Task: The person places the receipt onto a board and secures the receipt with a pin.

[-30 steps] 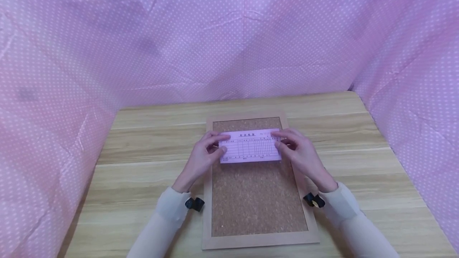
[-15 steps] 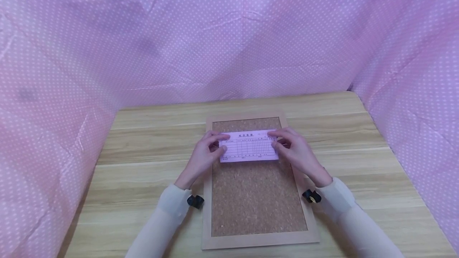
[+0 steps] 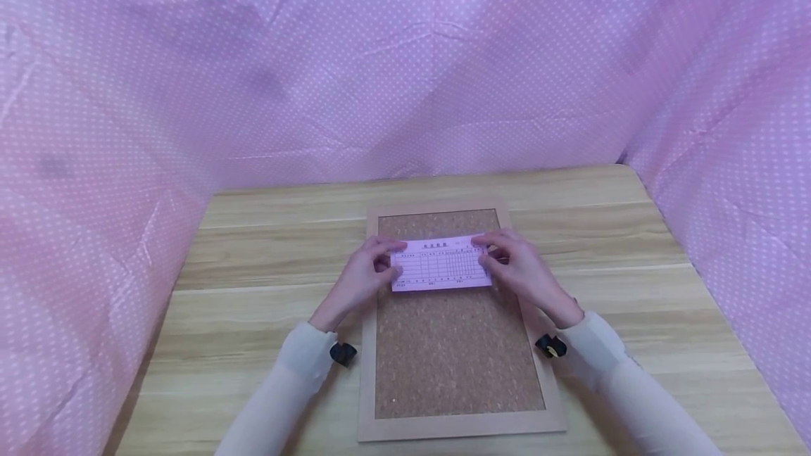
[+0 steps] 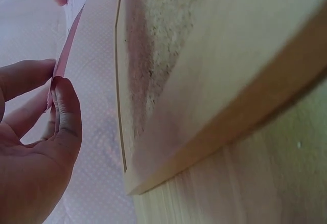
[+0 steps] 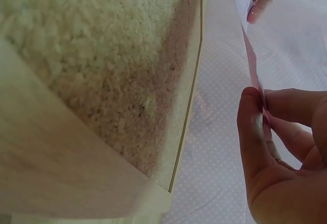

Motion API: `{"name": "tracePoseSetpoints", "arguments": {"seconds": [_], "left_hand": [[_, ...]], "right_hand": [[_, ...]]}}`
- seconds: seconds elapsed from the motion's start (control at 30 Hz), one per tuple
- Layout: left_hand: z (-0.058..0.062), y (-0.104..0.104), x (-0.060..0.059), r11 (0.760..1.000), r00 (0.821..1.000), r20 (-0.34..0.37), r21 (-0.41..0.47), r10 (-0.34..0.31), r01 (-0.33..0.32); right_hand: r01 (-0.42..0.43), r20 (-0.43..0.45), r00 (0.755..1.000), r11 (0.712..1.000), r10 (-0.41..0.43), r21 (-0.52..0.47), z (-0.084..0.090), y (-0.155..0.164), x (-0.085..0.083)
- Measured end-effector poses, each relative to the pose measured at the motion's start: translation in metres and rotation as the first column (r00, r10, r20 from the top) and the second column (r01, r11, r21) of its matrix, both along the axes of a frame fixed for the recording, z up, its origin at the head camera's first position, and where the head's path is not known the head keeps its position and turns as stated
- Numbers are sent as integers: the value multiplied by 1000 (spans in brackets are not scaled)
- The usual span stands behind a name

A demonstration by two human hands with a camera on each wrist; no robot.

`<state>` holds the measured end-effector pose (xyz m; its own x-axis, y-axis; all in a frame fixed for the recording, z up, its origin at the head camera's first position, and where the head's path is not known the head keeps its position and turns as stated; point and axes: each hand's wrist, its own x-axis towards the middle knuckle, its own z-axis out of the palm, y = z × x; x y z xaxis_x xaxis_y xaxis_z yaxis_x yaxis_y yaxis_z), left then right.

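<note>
A pink printed receipt slip [image 3: 440, 266], with ruled columns and a heading, is held up over the upper part of a cork board [image 3: 456, 357] in a light wooden frame. My left hand [image 3: 364, 273] pinches its left end between thumb and fingers. At the opposite end, my right hand [image 3: 522, 273] pinches it the same way. Both wrist views show the paper [image 4: 66, 50] edge-on, apart from the board's surface, with the thumb on one face and fingers on the other. Part of the cork behind the slip is hidden.
The framed board lies flat on a wood-grain table [image 3: 253, 301], its long side running away from me. Pink polka-dot cloth [image 3: 405, 76] hangs round the back and both sides. Small black devices [image 3: 343, 353] are strapped at both wrists, over pale sleeves.
My right hand has shifted slightly left, and the slip's right end with it. Both hands keep their pinch on the paper. The board stays where it was.
</note>
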<state>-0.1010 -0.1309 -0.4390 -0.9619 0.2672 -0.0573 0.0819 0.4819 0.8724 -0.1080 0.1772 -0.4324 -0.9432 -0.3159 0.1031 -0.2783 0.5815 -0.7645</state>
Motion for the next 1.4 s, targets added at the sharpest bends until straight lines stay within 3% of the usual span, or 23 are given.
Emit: {"name": "tracePoseSetpoints", "arguments": {"seconds": [0.2,0.37,0.87,1.13,1.4], "left_hand": [[-4,0,-2,998,999,-1,-37,-47,47],[-7,0,-4,994,997,-5,-66,-83,83],[-13,3,-7,984,994,72,-151,-81,91],[-17,5,-9,975,991,57,-178,-123,131],[-17,7,-10,961,988,24,-229,-151,153]], "right_hand": [[-29,41,999,999,28,21,-3,0,-1],[-59,27,998,997,58,41,-6,2,-5],[-113,75,991,991,108,65,-12,3,-12],[-116,133,985,990,105,77,-14,3,-14],[-108,130,987,988,93,108,-17,3,-16]]}}
